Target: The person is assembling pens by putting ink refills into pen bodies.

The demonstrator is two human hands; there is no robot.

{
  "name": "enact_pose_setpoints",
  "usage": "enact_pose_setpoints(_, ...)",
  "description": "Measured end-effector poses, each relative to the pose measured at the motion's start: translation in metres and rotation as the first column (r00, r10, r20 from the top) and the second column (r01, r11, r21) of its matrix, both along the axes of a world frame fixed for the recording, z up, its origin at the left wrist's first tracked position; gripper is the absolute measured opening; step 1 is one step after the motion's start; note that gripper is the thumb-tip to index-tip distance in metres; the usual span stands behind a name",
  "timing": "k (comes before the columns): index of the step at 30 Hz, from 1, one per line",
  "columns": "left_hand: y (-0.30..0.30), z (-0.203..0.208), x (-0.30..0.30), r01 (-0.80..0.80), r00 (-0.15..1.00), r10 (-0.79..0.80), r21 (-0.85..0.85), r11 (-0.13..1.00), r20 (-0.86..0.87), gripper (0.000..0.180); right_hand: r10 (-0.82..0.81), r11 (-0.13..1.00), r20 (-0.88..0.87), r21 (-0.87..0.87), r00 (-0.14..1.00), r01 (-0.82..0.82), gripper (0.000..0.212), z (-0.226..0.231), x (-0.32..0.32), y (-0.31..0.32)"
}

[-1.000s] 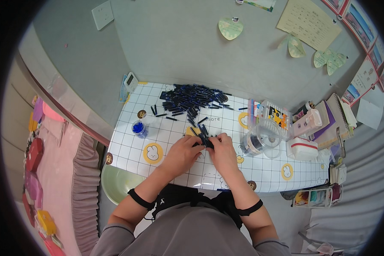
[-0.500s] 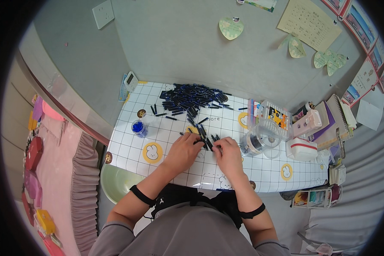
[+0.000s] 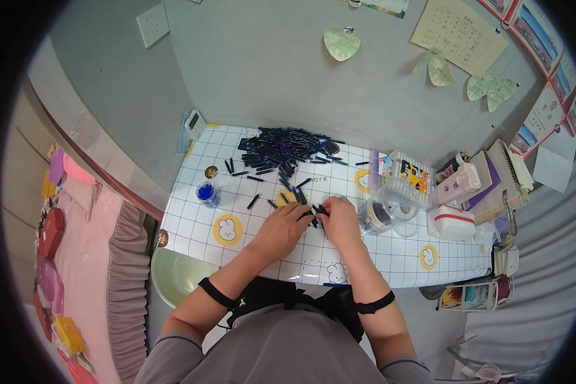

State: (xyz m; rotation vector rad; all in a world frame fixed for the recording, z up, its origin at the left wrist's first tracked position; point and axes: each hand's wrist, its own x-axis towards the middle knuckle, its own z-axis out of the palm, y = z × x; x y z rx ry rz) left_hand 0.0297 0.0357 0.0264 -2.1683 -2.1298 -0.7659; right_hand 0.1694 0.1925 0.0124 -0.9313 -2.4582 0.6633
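Note:
Near the middle of the table (image 3: pixel 390 259), my two hands meet over a small cluster of short dark sticks that look like ink cartridges (image 3: pixel 301 194). My left hand (image 3: pixel 281 229) has its fingers closed at a dark cartridge by the fingertips. Right beside it, my right hand (image 3: pixel 339 223) pinches another cartridge (image 3: pixel 322 209); the fingers partly cover both. Behind them lies a large heap of the same cartridges (image 3: pixel 285 150), black with blue parts. One loose cartridge (image 3: pixel 253 201) rests left of my left hand. Farther left stands a small clear jar (image 3: pixel 208 194) with bright blue pieces inside.
On the right stand a clear plastic tub (image 3: pixel 377 214), a clear box (image 3: pixel 422 169), a white pouch (image 3: pixel 453 222) and a pink case (image 3: pixel 459 184) beside notebooks. A small white timer (image 3: pixel 195 123) leans at the back left corner. Below the left edge sits a green basin (image 3: pixel 176 272).
My hands have come closer together, their fingertips now nearly touching. A single cartridge now lies left of my left hand, where the table was bare before. The view has shifted slightly.

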Motion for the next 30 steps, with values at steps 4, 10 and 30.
enact_pose_setpoints(4,-0.002,0.001,-0.003,0.004,1.000,-0.003,-0.035,0.999,0.026,0.039,-0.004,0.996,0.057,-0.086,0.998,0.009,0.032,0.008,-0.003,0.005)
enact_pose_setpoints(10,-0.004,0.005,-0.001,-0.007,1.000,0.007,0.013,1.000,-0.005,0.042,-0.006,0.976,0.076,-0.215,0.997,0.022,0.037,0.018,-0.005,0.007)
enact_pose_setpoints(30,-0.001,0.001,-0.025,-0.061,0.993,0.053,0.073,0.995,0.108,0.020,0.052,0.988,0.195,0.130,0.979,-0.078,0.013,0.020,-0.012,-0.007)
